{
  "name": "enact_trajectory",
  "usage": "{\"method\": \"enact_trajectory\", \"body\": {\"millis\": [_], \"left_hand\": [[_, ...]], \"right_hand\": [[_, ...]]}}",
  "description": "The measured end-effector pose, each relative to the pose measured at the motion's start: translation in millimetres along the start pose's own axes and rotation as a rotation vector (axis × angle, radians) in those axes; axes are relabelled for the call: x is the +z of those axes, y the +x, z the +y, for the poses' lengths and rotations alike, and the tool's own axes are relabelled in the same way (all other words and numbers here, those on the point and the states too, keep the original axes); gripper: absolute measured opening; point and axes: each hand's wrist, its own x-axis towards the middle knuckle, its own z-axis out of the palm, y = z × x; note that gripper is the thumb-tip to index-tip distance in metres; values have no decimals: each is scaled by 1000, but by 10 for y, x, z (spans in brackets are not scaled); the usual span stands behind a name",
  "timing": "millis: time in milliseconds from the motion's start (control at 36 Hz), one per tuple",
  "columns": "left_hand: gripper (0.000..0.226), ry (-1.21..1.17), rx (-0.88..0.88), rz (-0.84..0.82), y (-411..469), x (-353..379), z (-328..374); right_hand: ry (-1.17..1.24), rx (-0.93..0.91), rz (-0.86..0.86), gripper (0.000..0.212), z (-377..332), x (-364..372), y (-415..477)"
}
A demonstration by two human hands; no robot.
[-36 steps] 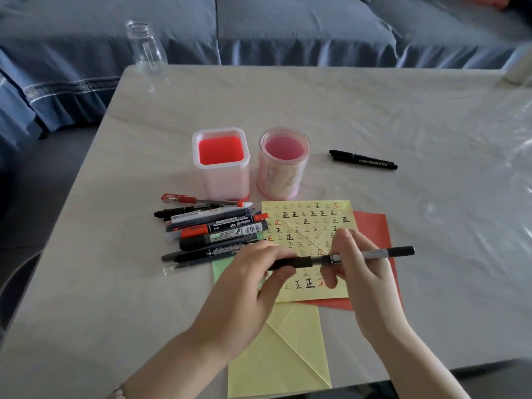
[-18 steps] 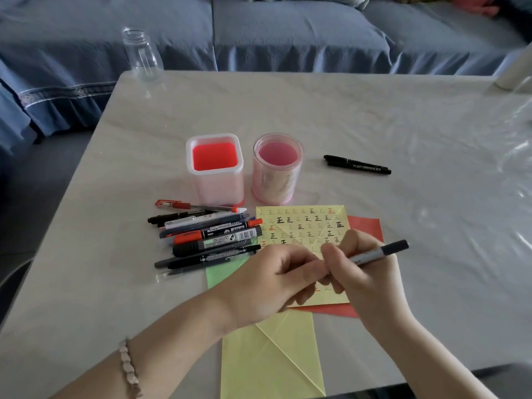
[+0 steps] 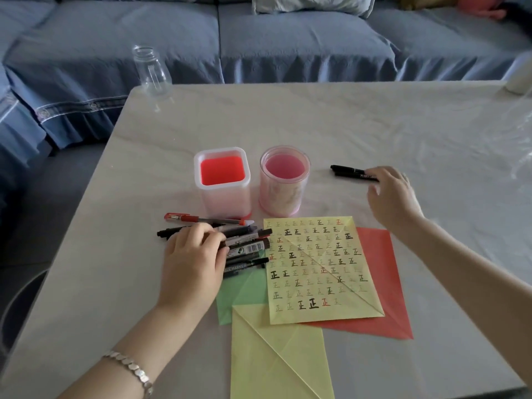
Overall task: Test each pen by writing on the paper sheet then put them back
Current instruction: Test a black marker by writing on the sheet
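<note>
A yellow paper sheet (image 3: 319,272) covered with rows of written test marks lies in the middle of the table. Left of it is a pile of pens and markers (image 3: 247,246). My left hand (image 3: 193,254) lies on that pile, its bent fingers and thumb closing on a dark pen. Two black pens (image 3: 349,171) lie side by side to the right of the cups. My right hand (image 3: 391,194) reaches over their right end with relaxed fingers touching them. A square red pen holder (image 3: 221,180) and a round pink one (image 3: 285,180) stand empty behind the sheet.
A red sheet (image 3: 383,283), a green sheet (image 3: 241,295) and a second yellow sheet (image 3: 276,358) lie under and around the written one. An empty glass bottle (image 3: 151,72) stands at the table's far left corner. A blue sofa (image 3: 288,38) runs behind the table.
Both hands let go of the grey pen they held over the sheet. My right hand moved up to the black pens on the right, and my left hand moved to the pen pile.
</note>
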Motion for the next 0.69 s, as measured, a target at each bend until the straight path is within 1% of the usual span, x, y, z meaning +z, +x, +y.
{"method": "enact_trajectory", "body": {"millis": [56,111,167,194,250,306,361,444,500,556,583,694], "left_hand": [[9,17,7,-2,-25,23,-23],[15,16,3,-24,-36,20,-7],[19,0,-3,-49,-33,12,17],[18,-3,-4,-55,-29,5,32],[14,-2,-2,-54,-31,-1,59],[23,-11,-8,-64,-32,-13,95],[28,-38,2,-57,-28,-29,151],[23,-125,47,-29,4,-64,290],[30,-215,90,-39,52,-101,419],[31,-292,146,-53,95,-137,561],[33,-313,177,-65,114,-159,634],[42,-335,288,-130,169,-210,897]], "right_hand": [[-113,17,-43,42,88,44,186],[-240,46,-124,43,186,109,314],[-353,69,-185,41,260,167,372],[-383,65,-189,38,283,191,383],[-404,23,-169,33,321,234,388],[-407,5,-177,30,329,243,370],[-375,30,-196,26,323,209,340],[-394,-7,-239,24,307,127,239],[-353,-86,-212,23,237,56,128],[-245,-189,-167,20,76,-55,-21],[-177,-254,-172,18,-20,-120,-112],[92,-486,-350,15,-407,-426,-606]]}}
